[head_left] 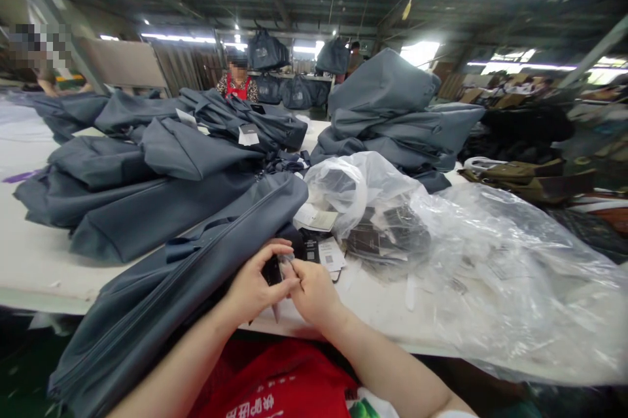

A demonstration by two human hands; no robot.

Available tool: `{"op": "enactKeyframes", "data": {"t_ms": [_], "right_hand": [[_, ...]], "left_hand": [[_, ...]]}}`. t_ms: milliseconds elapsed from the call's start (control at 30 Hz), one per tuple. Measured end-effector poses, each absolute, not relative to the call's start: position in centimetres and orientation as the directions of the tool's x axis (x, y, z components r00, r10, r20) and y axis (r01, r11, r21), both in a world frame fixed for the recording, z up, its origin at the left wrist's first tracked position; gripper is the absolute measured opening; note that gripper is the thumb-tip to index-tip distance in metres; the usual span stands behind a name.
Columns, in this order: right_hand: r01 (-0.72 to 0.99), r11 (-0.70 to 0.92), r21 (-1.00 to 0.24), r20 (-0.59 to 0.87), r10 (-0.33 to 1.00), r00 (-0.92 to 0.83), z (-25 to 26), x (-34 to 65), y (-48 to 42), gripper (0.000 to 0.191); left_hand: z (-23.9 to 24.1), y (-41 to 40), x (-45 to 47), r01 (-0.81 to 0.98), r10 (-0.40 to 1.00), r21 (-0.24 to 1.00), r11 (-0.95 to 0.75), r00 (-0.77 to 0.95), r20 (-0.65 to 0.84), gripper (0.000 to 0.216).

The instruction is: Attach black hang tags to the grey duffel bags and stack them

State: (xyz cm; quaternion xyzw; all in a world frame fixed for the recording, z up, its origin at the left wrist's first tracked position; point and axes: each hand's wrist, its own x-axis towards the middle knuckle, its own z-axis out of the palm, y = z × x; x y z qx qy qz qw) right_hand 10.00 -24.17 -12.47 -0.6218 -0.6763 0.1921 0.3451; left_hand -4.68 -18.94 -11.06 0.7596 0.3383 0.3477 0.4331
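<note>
My left hand (260, 279) curls its thumb and fingers round what looks like a dark hang tag (271, 271), whose corner pokes out below. Close against it, my right hand (316, 290) pinches something small at the fingertips, too covered to name. Under and beside my left forearm lies a long slate-blue bag (196, 280) with a zipper along its side, hanging over the table's front edge. A black strap (293, 238) lies just beyond my fingers. Several black and white tags (330, 256) rest on the table right of the strap.
Slate-blue bags are heaped at the left (118, 163) and back right (387, 104). A clear plastic bag (373, 176) with dark tags inside stands right of my hands, beside a wide plastic sheet (510, 274) on the white table (377, 297). A person in a red apron (239, 86) is across.
</note>
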Motion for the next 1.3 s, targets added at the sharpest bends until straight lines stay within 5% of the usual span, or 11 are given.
{"op": "enactKeyframes", "data": {"t_ms": [133, 367, 600, 833, 933, 1033, 1133, 1300], "right_hand": [[0.427, 0.161, -0.890, 0.131, 0.986, -0.098, -12.9, 9.2, -24.5, 0.035], [0.114, 0.092, -0.989, 0.055, 0.954, -0.296, -12.8, 10.1, -24.7, 0.017], [0.460, 0.086, -0.884, 0.032, 0.992, -0.125, -13.0, 9.8, -24.7, 0.033], [0.348, 0.077, -0.934, -0.028, 0.958, -0.285, -12.3, 11.4, -25.2, 0.036], [0.025, 0.003, -1.000, -0.001, 0.991, -0.137, -11.5, 14.7, -24.8, 0.044], [-0.283, 0.085, -0.955, 0.044, 0.988, 0.149, -11.0, 17.8, -24.0, 0.041], [-0.325, 0.121, -0.938, 0.040, 0.968, 0.246, -11.0, 19.0, -23.5, 0.035], [-0.299, 0.101, -0.949, 0.050, 0.984, 0.172, -11.0, 17.4, -23.4, 0.032]], "left_hand": [[-11.3, -19.2, -3.9, 0.332, 0.856, 0.862, -0.383, 0.478, 0.196, 0.038], [-12.2, -19.0, -4.0, 0.440, 0.823, 0.750, -0.493, 0.517, 0.237, 0.049], [-12.9, -18.5, -3.5, 0.302, 0.845, 0.849, -0.433, 0.465, 0.266, 0.048], [-11.9, -17.8, -2.3, 0.382, 0.926, 0.885, -0.266, 0.357, 0.124, 0.055], [-11.6, -17.5, -3.0, 0.246, 0.883, 0.965, -0.095, 0.469, -0.033, 0.054], [-11.0, -17.4, -3.9, 0.126, 0.820, 0.991, -0.050, 0.572, -0.031, 0.046], [-10.2, -17.6, -4.5, 0.055, 0.753, 0.998, -0.019, 0.657, -0.021, 0.041], [-8.4, -18.3, -6.2, 0.093, 0.529, 0.994, 0.052, 0.842, -0.107, 0.032]]}}
